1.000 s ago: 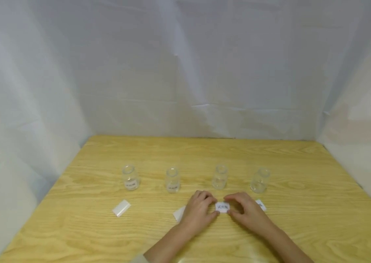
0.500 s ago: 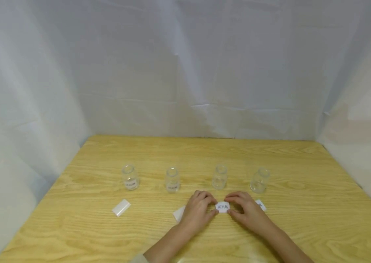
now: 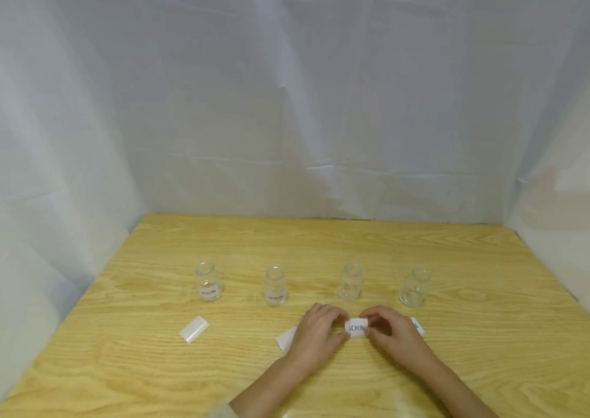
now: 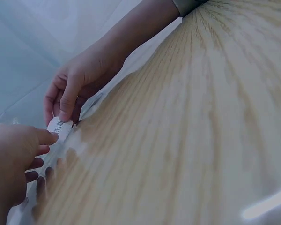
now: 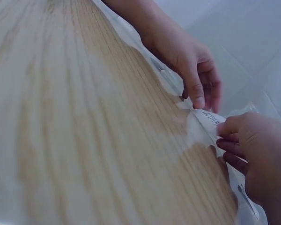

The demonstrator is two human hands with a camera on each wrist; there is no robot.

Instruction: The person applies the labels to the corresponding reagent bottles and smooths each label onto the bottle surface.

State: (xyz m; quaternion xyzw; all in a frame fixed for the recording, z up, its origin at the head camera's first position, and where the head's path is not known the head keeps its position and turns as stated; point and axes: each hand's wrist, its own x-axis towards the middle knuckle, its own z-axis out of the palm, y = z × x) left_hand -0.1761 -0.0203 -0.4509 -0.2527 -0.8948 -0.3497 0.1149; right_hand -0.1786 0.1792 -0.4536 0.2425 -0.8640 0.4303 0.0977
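Observation:
In the head view a small white label (image 3: 356, 327) with dark handwriting is held upright between the two hands. My left hand (image 3: 313, 335) pinches its left end between thumb and fingers. At the other end my right hand (image 3: 398, 338) pinches it the same way, fingertips over part of the writing. The label (image 4: 60, 127) shows close above the wood in the left wrist view. Just beyond the hands stands a glass jar (image 3: 350, 282) with no label showing on it. To its right is another glass jar (image 3: 414, 287), also bare.
Further left, a glass jar (image 3: 275, 285) and the leftmost glass jar (image 3: 208, 281) each carry a written label. White slips lie nearer: one at left (image 3: 193, 329), one partly behind my left hand (image 3: 285, 339), and one with writing beside my right hand (image 3: 417, 325).
The label has risen slightly and shifted a little right, and its bowed top edge now looks straighter. My right fingertips now cover more of its right end. The jars have stayed put.

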